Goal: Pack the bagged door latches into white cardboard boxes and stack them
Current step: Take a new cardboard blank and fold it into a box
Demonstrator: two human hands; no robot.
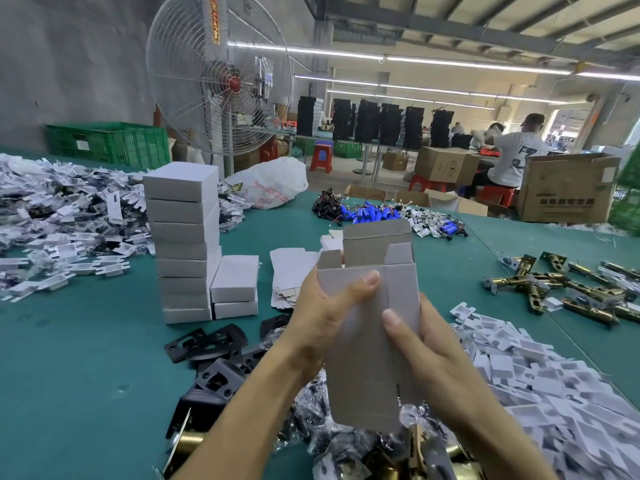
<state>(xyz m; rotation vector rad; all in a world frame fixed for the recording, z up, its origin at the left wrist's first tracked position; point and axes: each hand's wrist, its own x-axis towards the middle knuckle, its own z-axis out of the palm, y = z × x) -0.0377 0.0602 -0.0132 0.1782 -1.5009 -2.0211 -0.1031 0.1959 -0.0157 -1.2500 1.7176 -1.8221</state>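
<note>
From the head camera, a green table is crowded all round. A tall stack of white boxes stands left of centre, with a short stack touching its right side and flat box blanks lying just beyond. Black plates lie near the forearms, and a heap of bagged latches fills the near edge, partly hidden by the arms. White card inserts pile up on the right, with bare brass latches farther off. A big fan stands behind the table.

The white cardboard box is held above the bagged heap, in front of the blanks. Its long axis runs roughly upright, and the end with the open flaps points up and away. The left hand and right hand both grip it, thumbs pressed on the near face. Whether anything lies inside cannot be told.
</note>
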